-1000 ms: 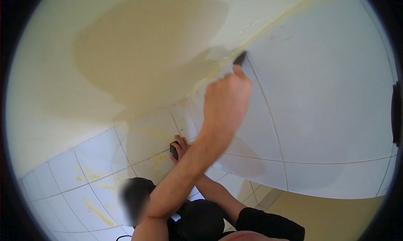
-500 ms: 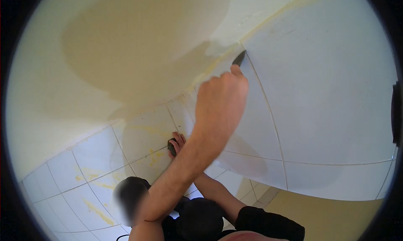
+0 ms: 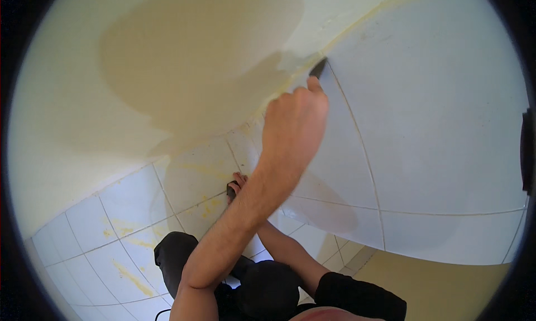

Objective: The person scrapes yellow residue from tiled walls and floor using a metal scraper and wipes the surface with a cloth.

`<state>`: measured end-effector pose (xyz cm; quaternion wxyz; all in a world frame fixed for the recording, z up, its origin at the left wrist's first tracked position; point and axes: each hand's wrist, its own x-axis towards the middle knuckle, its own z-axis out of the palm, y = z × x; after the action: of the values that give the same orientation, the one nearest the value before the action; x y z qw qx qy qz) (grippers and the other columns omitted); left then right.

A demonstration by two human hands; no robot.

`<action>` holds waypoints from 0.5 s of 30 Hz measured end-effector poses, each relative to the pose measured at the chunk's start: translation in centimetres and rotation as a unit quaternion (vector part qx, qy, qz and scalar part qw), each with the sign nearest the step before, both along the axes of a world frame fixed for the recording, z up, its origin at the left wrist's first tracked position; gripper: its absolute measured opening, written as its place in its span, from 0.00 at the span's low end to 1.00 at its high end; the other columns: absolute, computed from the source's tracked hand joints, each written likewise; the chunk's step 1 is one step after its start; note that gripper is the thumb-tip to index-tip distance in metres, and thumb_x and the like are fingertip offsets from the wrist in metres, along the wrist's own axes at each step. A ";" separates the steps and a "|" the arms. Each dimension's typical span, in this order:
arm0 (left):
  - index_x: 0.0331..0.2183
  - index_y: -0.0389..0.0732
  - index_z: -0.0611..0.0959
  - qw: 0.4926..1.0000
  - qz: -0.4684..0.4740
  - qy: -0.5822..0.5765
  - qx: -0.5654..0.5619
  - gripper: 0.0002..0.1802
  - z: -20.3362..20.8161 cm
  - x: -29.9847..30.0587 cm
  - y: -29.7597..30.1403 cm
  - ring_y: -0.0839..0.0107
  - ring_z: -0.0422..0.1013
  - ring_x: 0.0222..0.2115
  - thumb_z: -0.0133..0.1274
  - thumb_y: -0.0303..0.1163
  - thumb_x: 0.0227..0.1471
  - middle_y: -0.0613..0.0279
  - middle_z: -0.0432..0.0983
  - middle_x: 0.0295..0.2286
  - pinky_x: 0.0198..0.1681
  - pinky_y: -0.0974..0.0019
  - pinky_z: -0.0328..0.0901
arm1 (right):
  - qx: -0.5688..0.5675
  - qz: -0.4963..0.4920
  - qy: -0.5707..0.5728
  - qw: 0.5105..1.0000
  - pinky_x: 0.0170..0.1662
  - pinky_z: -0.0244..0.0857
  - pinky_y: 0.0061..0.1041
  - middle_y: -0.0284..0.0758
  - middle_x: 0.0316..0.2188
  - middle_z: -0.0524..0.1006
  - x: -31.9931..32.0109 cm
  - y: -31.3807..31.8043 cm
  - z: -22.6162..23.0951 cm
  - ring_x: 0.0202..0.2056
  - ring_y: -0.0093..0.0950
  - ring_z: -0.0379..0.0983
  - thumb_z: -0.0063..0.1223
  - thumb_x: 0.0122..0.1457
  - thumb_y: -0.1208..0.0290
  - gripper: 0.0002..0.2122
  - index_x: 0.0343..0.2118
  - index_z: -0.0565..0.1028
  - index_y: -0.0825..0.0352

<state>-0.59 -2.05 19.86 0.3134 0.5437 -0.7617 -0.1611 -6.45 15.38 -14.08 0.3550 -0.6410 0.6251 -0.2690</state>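
My left hand (image 3: 296, 111) is closed in a fist, back of the hand up, around the handle of a scraper (image 3: 318, 69) with a short dark blade. The blade's tip is at a tile joint, just beside the yellowish seam (image 3: 360, 22) between the tiles and the cream wall; whether it touches is unclear. Lower down, partly behind my left forearm, my right hand (image 3: 240, 179) lies near the white tiles (image 3: 201, 153). Its fingers are curled around a small dark object (image 3: 231, 189) whose kind cannot be made out.
Large white tiles (image 3: 435, 125) with thin joints fill the right side. Yellow smears (image 3: 131, 276) mark the tiles at lower left. The cream wall (image 3: 61, 120) carries a broad shadow. My dark-clothed knees (image 3: 268, 287) are at the bottom, and a dark object (image 3: 527, 153) is at the right rim.
My left hand and the scraper have moved slightly up, bringing the blade tip closer to the yellowish seam. My right hand is in nearly the same place, a little more hidden by my forearm.
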 end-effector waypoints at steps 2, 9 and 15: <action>0.46 0.31 0.81 0.999 0.000 -0.035 0.002 0.20 1.1 -0.2 1.0 0.53 0.77 0.20 0.53 0.22 0.48 0.49 0.77 0.20 0.23 0.54 0.72 | -0.211 0.089 0.123 0.966 0.65 0.52 0.48 0.45 0.63 0.63 1.4 -0.9 3.8 0.63 0.47 0.59 0.58 0.57 0.69 0.20 0.51 0.67 0.66; 0.46 0.31 0.80 1.000 0.007 0.021 -0.016 0.20 1.0 -1.4 -0.3 0.53 0.77 0.20 0.54 0.23 0.49 0.49 0.76 0.19 0.24 0.54 0.72 | -0.143 0.037 0.048 0.988 0.66 0.51 0.48 0.45 0.63 0.64 -2.1 0.0 -2.2 0.63 0.48 0.59 0.59 0.54 0.69 0.22 0.52 0.66 0.66; 0.46 0.32 0.80 1.000 0.007 0.025 -0.001 0.19 0.6 -0.5 -0.3 0.50 0.78 0.22 0.52 0.24 0.50 0.48 0.77 0.21 0.26 0.52 0.73 | -0.146 0.057 0.106 0.982 0.67 0.50 0.49 0.48 0.63 0.62 -1.2 0.6 -2.8 0.64 0.48 0.58 0.57 0.54 0.70 0.20 0.49 0.67 0.67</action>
<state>-1.08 -2.38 20.44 0.3340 0.5449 -0.7498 -0.1712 -7.65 15.96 -16.90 0.2037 -0.7454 0.5757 -0.2672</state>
